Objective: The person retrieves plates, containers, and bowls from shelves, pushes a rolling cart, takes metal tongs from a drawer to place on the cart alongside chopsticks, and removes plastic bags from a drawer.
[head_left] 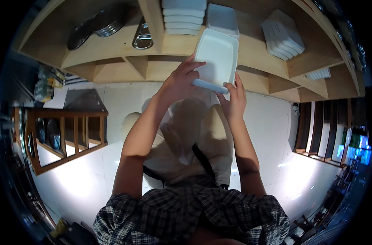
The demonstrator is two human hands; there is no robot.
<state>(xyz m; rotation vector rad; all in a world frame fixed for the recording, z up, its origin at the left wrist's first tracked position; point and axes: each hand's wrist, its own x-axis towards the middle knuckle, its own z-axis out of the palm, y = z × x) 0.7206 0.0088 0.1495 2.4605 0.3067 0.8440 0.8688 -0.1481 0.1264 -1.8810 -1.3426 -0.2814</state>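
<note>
Fingers (200, 64) of my left hand (180, 79) are lying spread along the left wall of a white tray (217, 55), one of them reaching in over the rim; I am not seeing enough of that thumb to tell where it is pressing. My right hand (236, 100) is pinching the tray's near right corner, the thumb showing low by the near wall and a finger curling over the rim. I am holding the white tray with its hollow side facing me, its far end overlapping the front of the wooden shelf (251, 51) in my view (whether it is touching the wood, I cannot tell).

I am judging the handling as only partly through: the white tray is already sitting in both hands, with nothing lying in it, but letting go of it is remaining undone. Just beyond it, a second tray (222, 18) is resting on the shelf. To its left, a stack of white trays (184, 19) is standing neatly, looking settled; further right, a leaning stack (282, 34) is looking less orderly. Neither stack is touching my hands.
</note>
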